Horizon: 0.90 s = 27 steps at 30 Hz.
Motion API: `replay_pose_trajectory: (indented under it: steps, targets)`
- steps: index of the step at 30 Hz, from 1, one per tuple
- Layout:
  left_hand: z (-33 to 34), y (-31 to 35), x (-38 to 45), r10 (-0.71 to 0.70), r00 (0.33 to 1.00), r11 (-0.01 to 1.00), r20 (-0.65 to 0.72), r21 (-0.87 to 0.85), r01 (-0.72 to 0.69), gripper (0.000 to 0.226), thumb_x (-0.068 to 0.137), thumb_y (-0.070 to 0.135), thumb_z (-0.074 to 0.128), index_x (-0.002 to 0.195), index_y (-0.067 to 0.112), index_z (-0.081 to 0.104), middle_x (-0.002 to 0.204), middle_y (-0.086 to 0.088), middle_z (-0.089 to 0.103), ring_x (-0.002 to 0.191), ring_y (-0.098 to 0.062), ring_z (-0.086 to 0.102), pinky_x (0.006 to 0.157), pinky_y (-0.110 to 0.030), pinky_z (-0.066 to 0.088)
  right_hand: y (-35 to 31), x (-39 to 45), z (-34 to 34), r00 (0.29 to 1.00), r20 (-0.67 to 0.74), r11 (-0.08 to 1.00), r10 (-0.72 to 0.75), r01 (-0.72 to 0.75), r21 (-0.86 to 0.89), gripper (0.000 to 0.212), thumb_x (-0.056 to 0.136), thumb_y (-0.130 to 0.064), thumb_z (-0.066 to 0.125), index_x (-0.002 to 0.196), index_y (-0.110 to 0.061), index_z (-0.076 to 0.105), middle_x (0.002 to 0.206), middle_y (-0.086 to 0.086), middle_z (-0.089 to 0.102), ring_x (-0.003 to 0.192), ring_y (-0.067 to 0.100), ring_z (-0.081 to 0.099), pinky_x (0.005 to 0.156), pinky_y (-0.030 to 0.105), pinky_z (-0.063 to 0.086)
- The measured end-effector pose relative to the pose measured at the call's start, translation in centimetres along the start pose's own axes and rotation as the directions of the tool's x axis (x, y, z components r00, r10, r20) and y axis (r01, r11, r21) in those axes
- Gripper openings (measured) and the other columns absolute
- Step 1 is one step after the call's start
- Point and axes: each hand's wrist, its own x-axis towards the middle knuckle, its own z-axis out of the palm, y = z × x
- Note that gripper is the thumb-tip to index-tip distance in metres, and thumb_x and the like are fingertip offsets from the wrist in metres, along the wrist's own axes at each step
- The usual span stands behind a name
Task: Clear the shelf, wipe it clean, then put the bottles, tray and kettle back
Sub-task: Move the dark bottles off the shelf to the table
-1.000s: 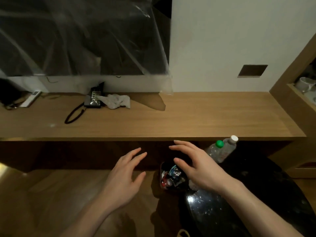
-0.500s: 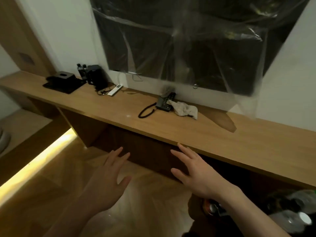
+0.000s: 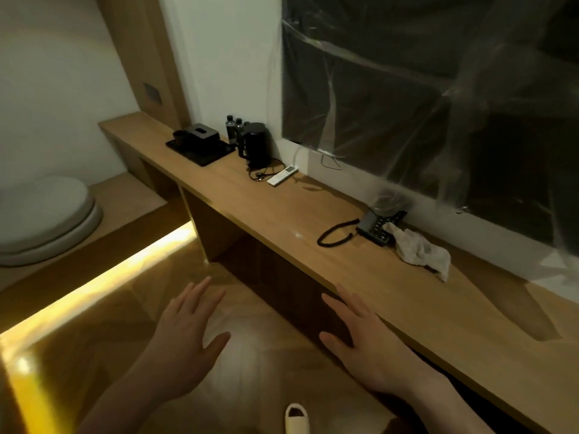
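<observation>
A long wooden shelf (image 3: pixel 282 211) runs from far left to near right under a plastic-covered dark screen. At its far end a black tray (image 3: pixel 200 148) carries a black tissue box and a cup. Beside it stand two dark bottles (image 3: pixel 234 128) and a black kettle (image 3: pixel 257 145) with its cord. A crumpled white cloth (image 3: pixel 419 249) lies on the shelf by a black telephone (image 3: pixel 377 225). My left hand (image 3: pixel 185 333) and my right hand (image 3: pixel 366 343) hover open and empty in front of the shelf edge, over the floor.
A white remote (image 3: pixel 282 175) lies next to the kettle cord. A round white seat (image 3: pixel 40 214) stands on a raised platform at left, with a lit strip (image 3: pixel 103 277) under it. A white slipper (image 3: pixel 297 418) shows on the wooden floor below.
The view has swung left along the shelf, bringing the tray, bottles and kettle closer and losing the bin and water bottles at right. Both hands stay open and empty.
</observation>
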Motion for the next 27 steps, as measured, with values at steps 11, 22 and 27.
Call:
replay_pose_trajectory:
  steps: [11, 22, 27]
  targets:
    - [-3.3, 0.7, 10.4, -0.169, 0.982, 0.986, -0.082, -0.028, 0.167, 0.078, 0.097, 0.064, 0.049, 0.160, 0.048, 0.007, 0.168, 0.018, -0.019, 0.156, -0.014, -0.018, 0.127, -0.044, 0.000, -1.7, 14.9, -5.9, 0.986, 0.098, 0.987, -0.137, 0.144, -0.069, 0.076, 0.098, -0.067, 0.040, 0.160, -0.044, 0.003, 0.167, -0.020, -0.013, 0.156, 0.012, -0.012, 0.129, 0.042, 0.007]
    - [-7.8, -6.6, 16.4, -0.327, 0.939, 0.945, -0.109, -0.047, 0.324, 0.073, 0.099, 0.064, 0.043, 0.158, 0.051, 0.002, 0.167, 0.019, -0.023, 0.152, -0.009, -0.025, 0.127, -0.041, -0.007, -10.1, 26.9, -7.7, 0.960, 0.166, 0.963, -0.227, 0.247, -0.109, 0.075, 0.099, -0.061, 0.047, 0.158, -0.052, 0.001, 0.165, -0.027, -0.016, 0.154, 0.008, -0.013, 0.127, 0.046, 0.008]
    - [-9.9, -12.8, 21.7, -0.310, 0.941, 0.951, -0.139, -0.062, 0.304, 0.073, 0.098, 0.066, 0.043, 0.158, 0.051, 0.005, 0.166, 0.021, -0.023, 0.153, -0.010, -0.023, 0.127, -0.042, -0.003, -15.0, 33.5, -7.6, 0.964, 0.166, 0.967, -0.209, 0.229, -0.114, 0.075, 0.097, -0.062, 0.048, 0.157, -0.055, 0.002, 0.163, -0.029, -0.018, 0.154, 0.008, -0.013, 0.126, 0.047, 0.007]
